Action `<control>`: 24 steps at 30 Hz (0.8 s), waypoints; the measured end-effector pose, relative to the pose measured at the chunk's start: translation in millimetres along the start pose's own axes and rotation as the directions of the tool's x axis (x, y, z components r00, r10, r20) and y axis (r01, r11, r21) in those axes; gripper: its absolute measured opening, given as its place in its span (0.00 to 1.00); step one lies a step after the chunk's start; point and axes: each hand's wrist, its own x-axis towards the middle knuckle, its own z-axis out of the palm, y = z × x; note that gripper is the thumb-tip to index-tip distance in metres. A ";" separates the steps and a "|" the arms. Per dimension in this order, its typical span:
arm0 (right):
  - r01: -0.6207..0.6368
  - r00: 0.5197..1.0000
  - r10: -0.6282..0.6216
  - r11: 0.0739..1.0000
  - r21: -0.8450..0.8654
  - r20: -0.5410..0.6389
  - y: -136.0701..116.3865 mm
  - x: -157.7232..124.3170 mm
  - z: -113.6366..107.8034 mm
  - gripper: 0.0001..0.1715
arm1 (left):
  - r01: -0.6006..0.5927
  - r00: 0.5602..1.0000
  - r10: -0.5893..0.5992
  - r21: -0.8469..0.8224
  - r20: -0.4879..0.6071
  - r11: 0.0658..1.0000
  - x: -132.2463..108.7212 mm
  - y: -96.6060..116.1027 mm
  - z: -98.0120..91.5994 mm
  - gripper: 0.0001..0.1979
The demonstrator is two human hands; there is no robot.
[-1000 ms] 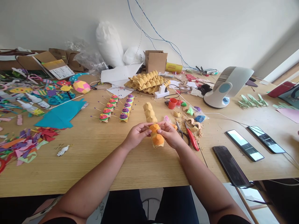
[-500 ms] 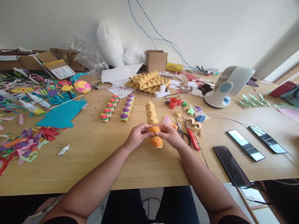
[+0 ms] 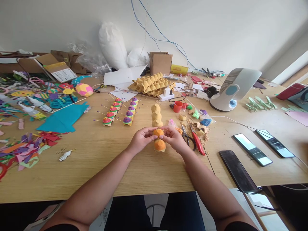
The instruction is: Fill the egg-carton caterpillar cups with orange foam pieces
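Observation:
A strip of egg carton stretches away from me, its far bumps bare yellow pulp. Orange clay covers the two bumps nearest me. My left hand pinches the strip from the left at the second bump. From the right, my right hand grips the same bump, thumb and fingertips on the orange clay. Both thumbs nearly meet in front of it. Beyond to the left stand two finished-looking carton strips, one with red and green bumps, one with purple and yellow bumps, stuck with pins.
Scissors and a red utility knife lie right of my hands, near clay lumps and a red cup. Phones and a fan are further right. Paper scraps cover the left; egg trays sit behind.
The carton strip has turned slightly, its near end shifting a little left. Both hands keep their hold on the orange bump, with small finger movement.

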 end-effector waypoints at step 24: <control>-0.099 0.995 0.100 0.969 0.225 0.009 -1.1 -2.6 -0.4 0.24 | -0.089 0.993 0.093 0.067 -0.074 0.994 -3.8 4.4 2.9 0.26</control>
